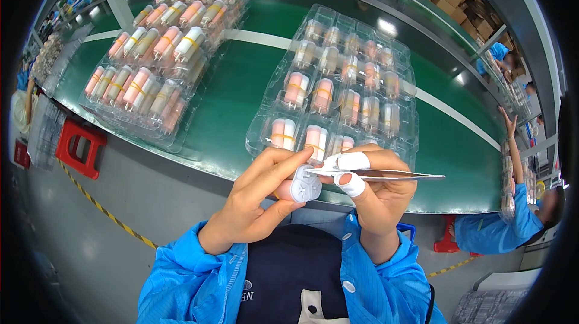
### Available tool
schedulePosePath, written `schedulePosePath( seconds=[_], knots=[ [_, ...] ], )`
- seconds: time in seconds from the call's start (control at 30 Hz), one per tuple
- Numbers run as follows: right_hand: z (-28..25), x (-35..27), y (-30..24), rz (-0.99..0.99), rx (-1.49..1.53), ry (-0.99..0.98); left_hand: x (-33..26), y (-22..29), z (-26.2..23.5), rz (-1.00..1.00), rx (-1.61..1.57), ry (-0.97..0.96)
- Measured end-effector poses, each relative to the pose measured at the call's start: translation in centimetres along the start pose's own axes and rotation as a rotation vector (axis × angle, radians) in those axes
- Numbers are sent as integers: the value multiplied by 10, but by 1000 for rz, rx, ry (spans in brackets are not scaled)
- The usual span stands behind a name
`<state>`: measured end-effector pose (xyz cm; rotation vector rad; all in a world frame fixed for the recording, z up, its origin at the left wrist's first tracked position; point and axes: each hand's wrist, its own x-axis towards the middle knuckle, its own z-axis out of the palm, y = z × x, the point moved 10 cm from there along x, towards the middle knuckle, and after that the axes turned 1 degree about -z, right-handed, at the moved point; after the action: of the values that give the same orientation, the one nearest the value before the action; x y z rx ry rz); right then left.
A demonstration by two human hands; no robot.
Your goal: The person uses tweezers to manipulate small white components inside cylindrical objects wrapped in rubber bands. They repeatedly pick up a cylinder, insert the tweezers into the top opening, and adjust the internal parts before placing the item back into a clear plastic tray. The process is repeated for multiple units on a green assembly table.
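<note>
My left hand [256, 197] is closed around a bundle of small tubes [306, 185], whose pale translucent ends face up toward me. Part of a pink side shows under my fingers. Pinched in my right hand [383, 194] is a pair of metal tweezers [401, 175]. White coverings wrap the thumb and forefinger of that hand. The tweezers' tips reach the upper part of the bundle's end; whether they grip anything there is too small to tell. Just beyond my hands lies a clear plastic tray [265, 128] of pink, white and grey tube bundles, tied with yellow bands.
Stacked clear trays [175, 137] of similar bundles stand on the green conveyor belt [226, 104] at left. A red stool [82, 148] is on the floor at left. At right, a co-worker in blue [494, 227] reaches an arm up beside more trays.
</note>
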<state>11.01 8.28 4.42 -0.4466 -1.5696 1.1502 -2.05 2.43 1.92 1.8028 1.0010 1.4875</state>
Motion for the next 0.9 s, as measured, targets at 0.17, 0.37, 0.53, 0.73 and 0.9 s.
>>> schedulePosePath(
  seconds=[0.17, 0.37, 0.53, 0.73, 0.9],
  knots=[
    [1, -1, -3, -33, 3, -21, -2, -1, -1, -33, -39, -6],
    [2, -1, -3, -15, 4, -4, 1, 4, -2, 1, -2, -5],
    [8, 3, -14, -90, -127, -89, 0, 8, -1, -26, 47, -12],
    [20, 9, -28, -111, -339, -242, -1, 7, 3, -55, 125, -24],
    [-3, 4, -16, -36, 52, -7, -1, -1, -1, -64, -2, 59]
  ],
)
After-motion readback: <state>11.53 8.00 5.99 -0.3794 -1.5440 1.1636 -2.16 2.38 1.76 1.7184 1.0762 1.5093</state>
